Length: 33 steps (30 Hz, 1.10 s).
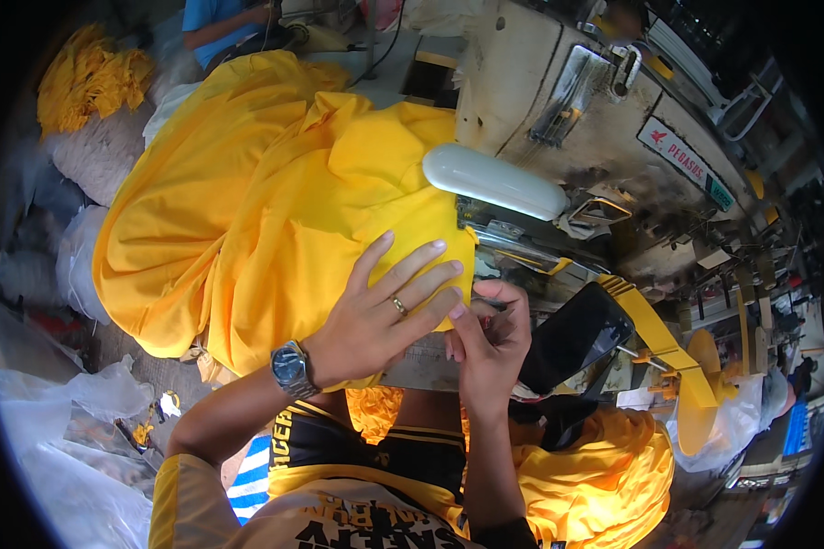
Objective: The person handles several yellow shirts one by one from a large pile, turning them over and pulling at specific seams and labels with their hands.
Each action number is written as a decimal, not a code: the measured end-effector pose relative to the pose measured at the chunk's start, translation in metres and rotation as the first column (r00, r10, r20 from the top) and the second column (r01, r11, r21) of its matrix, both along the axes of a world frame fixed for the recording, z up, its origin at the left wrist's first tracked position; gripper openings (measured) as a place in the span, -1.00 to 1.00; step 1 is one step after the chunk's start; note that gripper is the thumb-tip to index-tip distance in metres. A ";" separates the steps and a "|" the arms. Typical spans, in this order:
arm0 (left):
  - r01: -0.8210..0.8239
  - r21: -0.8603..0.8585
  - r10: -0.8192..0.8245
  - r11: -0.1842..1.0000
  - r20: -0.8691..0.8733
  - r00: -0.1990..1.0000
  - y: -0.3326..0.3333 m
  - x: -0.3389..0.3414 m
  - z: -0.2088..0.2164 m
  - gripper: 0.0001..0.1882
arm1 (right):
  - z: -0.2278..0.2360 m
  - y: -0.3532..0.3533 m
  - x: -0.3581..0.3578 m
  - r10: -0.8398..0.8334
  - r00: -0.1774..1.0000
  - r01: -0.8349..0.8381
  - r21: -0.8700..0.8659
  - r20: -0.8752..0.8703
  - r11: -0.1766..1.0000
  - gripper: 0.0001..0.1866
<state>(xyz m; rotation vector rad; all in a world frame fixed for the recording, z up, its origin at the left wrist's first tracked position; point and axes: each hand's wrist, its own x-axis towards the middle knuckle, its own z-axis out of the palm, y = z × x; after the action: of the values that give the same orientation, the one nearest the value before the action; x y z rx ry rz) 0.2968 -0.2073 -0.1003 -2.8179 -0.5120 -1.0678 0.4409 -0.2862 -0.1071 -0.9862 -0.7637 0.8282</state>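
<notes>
Large smooth yellow fabric sheet (275,238) heaped over the left part of the grey counter (426,366), hiding its left edge. Fabric's right margin just beside metal parts of the stained off-white sewing machine (522,82), below a glossy white oblong cover (494,180).

Left hand (375,316): palm down, flat on fabric, fingers spread; gold ring (398,304) on 1 finger, silver dark-dial wristwatch (292,368) at wrist.

Right hand (493,339): by the counter's near edge, fingers curled, thumb near the left fingertips at fabric's right margin; whether it grips cloth, cannot tell.

Black rectangular smartphone (577,337) tilted, just right of right hand. 1 co-worker's blue sleeve (212,23) beyond the fabric.
</notes>
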 end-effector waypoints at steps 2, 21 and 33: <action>0.024 0.035 -0.024 0.999 0.026 0.999 0.006 0.002 0.012 -0.59 | 0.000 0.004 0.001 -0.012 1.000 0.012 0.011 0.011 1.000 -0.74; -0.025 -0.123 0.044 0.992 0.156 0.987 0.036 0.026 0.026 -0.72 | 0.004 0.009 -0.001 -0.233 0.361 0.298 0.125 0.903 0.946 -0.35; -0.111 -0.309 0.177 0.945 0.194 0.965 0.092 0.028 0.028 -0.73 | 0.019 -0.029 0.005 0.056 0.295 0.092 -0.086 0.954 0.992 -0.53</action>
<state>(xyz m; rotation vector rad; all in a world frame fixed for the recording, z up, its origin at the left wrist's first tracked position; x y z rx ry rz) 0.3245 -0.1153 -0.0723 -2.8598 -0.9613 -1.3845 0.4457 -0.3147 -0.0880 -1.6327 -1.7669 0.1268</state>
